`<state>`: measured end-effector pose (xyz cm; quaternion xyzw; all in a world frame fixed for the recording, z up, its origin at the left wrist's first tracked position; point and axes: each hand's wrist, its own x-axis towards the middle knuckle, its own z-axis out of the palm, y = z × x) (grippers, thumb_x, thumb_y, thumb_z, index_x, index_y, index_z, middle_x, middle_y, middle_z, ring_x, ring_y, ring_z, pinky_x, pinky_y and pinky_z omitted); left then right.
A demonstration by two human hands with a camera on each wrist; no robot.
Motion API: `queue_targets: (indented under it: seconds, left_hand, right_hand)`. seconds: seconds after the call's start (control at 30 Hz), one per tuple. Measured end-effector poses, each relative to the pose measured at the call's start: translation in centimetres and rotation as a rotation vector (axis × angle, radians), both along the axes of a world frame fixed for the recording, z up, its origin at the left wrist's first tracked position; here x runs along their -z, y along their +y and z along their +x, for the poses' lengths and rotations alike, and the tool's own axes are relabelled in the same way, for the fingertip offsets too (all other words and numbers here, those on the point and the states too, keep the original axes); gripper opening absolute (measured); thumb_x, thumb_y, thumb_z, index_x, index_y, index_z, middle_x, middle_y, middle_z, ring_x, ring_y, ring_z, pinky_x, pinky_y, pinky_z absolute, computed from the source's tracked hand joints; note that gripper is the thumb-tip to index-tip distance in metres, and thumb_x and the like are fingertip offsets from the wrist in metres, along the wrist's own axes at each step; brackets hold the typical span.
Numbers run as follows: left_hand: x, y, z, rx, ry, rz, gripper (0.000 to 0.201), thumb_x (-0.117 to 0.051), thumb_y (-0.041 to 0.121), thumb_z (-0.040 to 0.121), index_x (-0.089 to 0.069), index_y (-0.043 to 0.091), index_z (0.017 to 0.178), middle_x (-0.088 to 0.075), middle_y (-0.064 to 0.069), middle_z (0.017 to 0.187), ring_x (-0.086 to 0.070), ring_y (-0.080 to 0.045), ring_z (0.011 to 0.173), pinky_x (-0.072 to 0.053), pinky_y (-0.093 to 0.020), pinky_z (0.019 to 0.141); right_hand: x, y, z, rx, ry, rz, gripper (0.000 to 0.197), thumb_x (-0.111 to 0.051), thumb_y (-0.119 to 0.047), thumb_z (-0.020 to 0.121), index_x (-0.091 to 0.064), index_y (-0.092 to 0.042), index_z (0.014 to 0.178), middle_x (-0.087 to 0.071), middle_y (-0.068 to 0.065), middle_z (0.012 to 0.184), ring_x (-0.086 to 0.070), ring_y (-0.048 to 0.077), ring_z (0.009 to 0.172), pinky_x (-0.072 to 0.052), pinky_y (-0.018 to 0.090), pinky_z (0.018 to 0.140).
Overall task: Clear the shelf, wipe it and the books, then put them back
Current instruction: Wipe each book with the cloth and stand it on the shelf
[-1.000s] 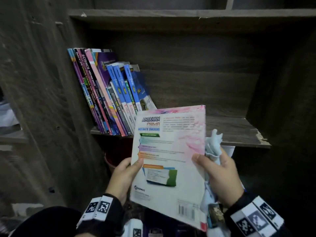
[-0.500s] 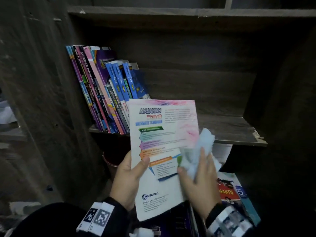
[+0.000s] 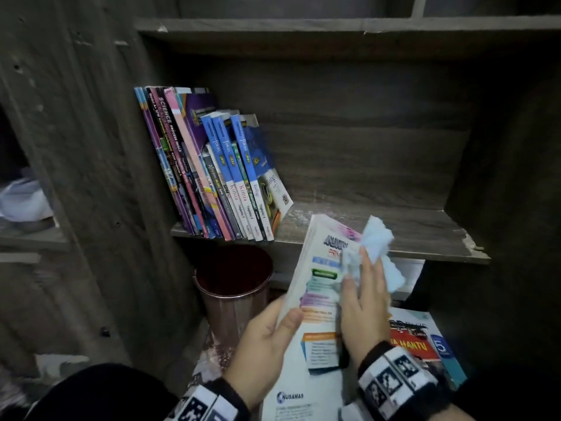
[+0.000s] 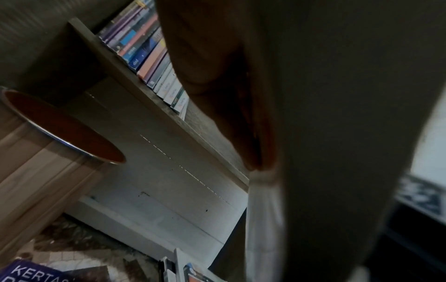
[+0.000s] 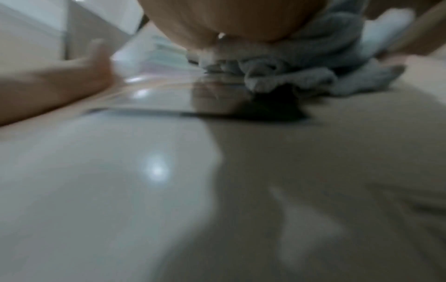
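Note:
My left hand (image 3: 268, 332) grips the left edge of a white and pink workbook (image 3: 315, 299), thumb on its cover, below the shelf front. My right hand (image 3: 362, 299) lies flat on the cover and presses a crumpled pale blue cloth (image 3: 378, 253) against it. In the right wrist view the cloth (image 5: 301, 63) bunches under my palm on the glossy cover (image 5: 120, 171). A row of books (image 3: 212, 168) leans at the left end of the wooden shelf (image 3: 379, 235). The left wrist view shows those books (image 4: 144, 51) past my fingers (image 4: 217, 66).
A copper-coloured bin (image 3: 233, 287) stands under the shelf at the left, its rim (image 4: 60, 129) close to my left hand. More books (image 3: 422, 344) lie low on the right beneath the workbook. The shelf's right half is bare wood with a chipped front corner (image 3: 470, 241).
My right hand went from holding the workbook's right edge to lying flat on its cover with the cloth, then slid up toward the top. The workbook tilted and moved lower right.

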<state>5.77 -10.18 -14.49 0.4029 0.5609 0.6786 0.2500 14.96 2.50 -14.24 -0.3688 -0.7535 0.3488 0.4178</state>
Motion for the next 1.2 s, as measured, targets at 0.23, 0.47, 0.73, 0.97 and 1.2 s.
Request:
queue_targets:
  seconds: [0.23, 0.47, 0.73, 0.97, 1.2]
  left_hand:
    - [0.1, -0.3, 0.3, -0.008, 0.062, -0.034, 0.027, -0.052, 0.035, 0.091, -0.065, 0.02, 0.11, -0.073, 0.014, 0.103, -0.067, 0.0, 0.097, -0.047, -0.012, 0.08]
    - [-0.6, -0.2, 0.3, 0.013, 0.059, -0.006, 0.029, -0.05, 0.031, 0.082, -0.065, 0.023, 0.106, -0.074, 0.015, 0.096, -0.069, -0.001, 0.09, -0.049, -0.012, 0.075]
    - [-1.5, -0.3, -0.8, -0.066, 0.049, 0.062, 0.03, -0.047, 0.034, 0.085, -0.067, 0.018, 0.102, -0.075, 0.007, 0.095, -0.069, -0.008, 0.087, -0.051, -0.017, 0.073]
    - [-2.8, 0.0, -1.5, -0.276, -0.02, 0.213, 0.035, -0.046, 0.038, 0.084, -0.065, 0.021, 0.107, -0.075, 0.005, 0.099, -0.07, -0.013, 0.093, -0.057, -0.027, 0.08]
    - [-2.1, -0.5, -1.9, -0.22, 0.005, 0.155, 0.034, -0.054, 0.043, 0.088, -0.065, 0.022, 0.113, -0.073, 0.008, 0.107, -0.067, -0.009, 0.104, -0.052, -0.029, 0.092]
  right_hand:
    - [0.6, 0.4, -0.7, -0.162, -0.025, 0.511, 0.052, -0.034, -0.037, 0.093, -0.024, -0.052, 0.142, -0.012, -0.013, 0.156, -0.007, 0.007, 0.146, -0.013, 0.04, 0.117]
    - [1.0, 1.5, -0.4, 0.017, -0.021, 0.091, 0.05, -0.02, -0.052, 0.094, -0.011, -0.057, 0.143, -0.002, -0.015, 0.159, -0.013, 0.015, 0.146, -0.026, 0.049, 0.115]
    - [-0.1, 1.0, -0.3, -0.206, -0.119, 0.391, 0.048, -0.03, -0.05, 0.095, -0.011, -0.065, 0.136, 0.002, -0.02, 0.156, 0.0, 0.005, 0.145, -0.016, 0.046, 0.118]
    - [4.0, -2.6, -0.2, -0.165, -0.268, 0.377, 0.052, -0.007, -0.04, 0.102, -0.023, -0.028, 0.15, -0.014, 0.013, 0.159, -0.019, 0.039, 0.141, -0.029, 0.054, 0.112]
    - [3.3, -4.2, -0.6, -0.395, -0.262, 0.651, 0.053, -0.019, -0.055, 0.1, -0.008, -0.043, 0.151, 0.001, 0.006, 0.161, -0.006, 0.028, 0.147, -0.021, 0.04, 0.114]
